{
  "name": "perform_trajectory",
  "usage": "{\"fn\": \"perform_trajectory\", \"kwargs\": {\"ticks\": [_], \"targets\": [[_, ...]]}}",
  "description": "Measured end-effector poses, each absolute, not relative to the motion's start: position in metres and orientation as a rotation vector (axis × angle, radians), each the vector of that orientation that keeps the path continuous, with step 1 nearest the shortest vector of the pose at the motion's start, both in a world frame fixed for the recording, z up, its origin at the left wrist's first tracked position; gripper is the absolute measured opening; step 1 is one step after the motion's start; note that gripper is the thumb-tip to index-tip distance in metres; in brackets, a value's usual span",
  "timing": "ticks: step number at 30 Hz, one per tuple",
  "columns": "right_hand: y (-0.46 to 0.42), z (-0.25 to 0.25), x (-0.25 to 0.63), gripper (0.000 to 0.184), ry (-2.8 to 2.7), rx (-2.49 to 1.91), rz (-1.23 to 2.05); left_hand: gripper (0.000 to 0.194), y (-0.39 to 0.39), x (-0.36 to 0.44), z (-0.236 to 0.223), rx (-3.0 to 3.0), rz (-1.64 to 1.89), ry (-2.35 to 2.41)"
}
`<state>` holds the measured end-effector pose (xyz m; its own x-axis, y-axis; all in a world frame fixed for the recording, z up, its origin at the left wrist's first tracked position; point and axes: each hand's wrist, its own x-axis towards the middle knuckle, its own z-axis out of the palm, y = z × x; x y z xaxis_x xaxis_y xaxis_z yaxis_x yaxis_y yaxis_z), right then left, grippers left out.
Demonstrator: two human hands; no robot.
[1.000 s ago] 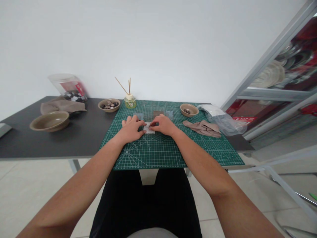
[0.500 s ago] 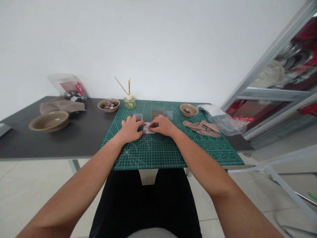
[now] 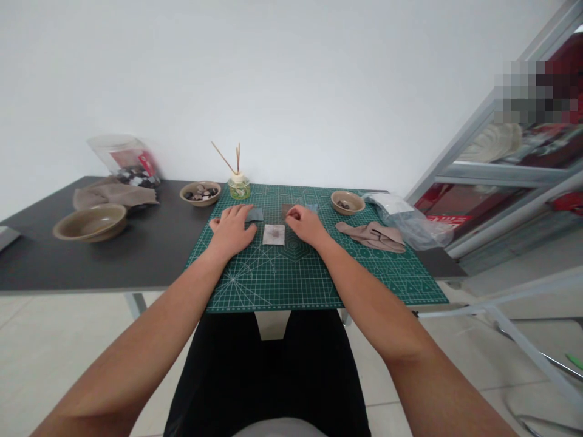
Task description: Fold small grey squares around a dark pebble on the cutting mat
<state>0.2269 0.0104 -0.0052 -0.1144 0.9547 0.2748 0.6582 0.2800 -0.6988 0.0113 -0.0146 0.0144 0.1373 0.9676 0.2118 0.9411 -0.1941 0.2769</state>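
Note:
A small whitish square (image 3: 274, 235) with a greyish smudge in its middle lies flat on the green cutting mat (image 3: 273, 282), between my hands. My left hand (image 3: 233, 229) rests to its left with fingers spread, partly over a translucent bluish square (image 3: 256, 214). To the right and a little farther back, my right hand (image 3: 304, 223) has its thumb and fingertips pressed together at the edge of a brown square (image 3: 286, 210). Whatever is between those fingertips is too small to make out. Another bluish square (image 3: 313, 207) is partly hidden behind this hand.
A bowl of stones (image 3: 200, 193) and a reed diffuser (image 3: 238, 185) stand at the back left. Farther left is a larger bowl (image 3: 91, 223). On the right are a small bowl holding a few stones (image 3: 347, 202), a crumpled cloth (image 3: 372, 235) and a plastic bag (image 3: 410, 221).
Both hands have let go of the whitish square and moved apart. The left went left and spread its fingers; the right shifted right and back toward the brown square.

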Motion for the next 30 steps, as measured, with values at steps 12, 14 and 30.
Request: {"fn": "perform_trajectory", "kwargs": {"ticks": [12,14,30], "targets": [[0.001,-0.009,0.222,0.053,-2.254,-1.318,0.458,0.050,-0.005,0.006,0.009,2.313,0.316,1.885],[0.003,-0.009,0.222,0.047,-2.192,-1.299,0.495,0.051,-0.006,0.006,0.008,2.324,0.348,1.881],[0.020,0.001,0.242,0.042,-0.944,-1.165,0.430,0.048,0.002,0.001,-0.002,2.457,0.293,1.718]]}}
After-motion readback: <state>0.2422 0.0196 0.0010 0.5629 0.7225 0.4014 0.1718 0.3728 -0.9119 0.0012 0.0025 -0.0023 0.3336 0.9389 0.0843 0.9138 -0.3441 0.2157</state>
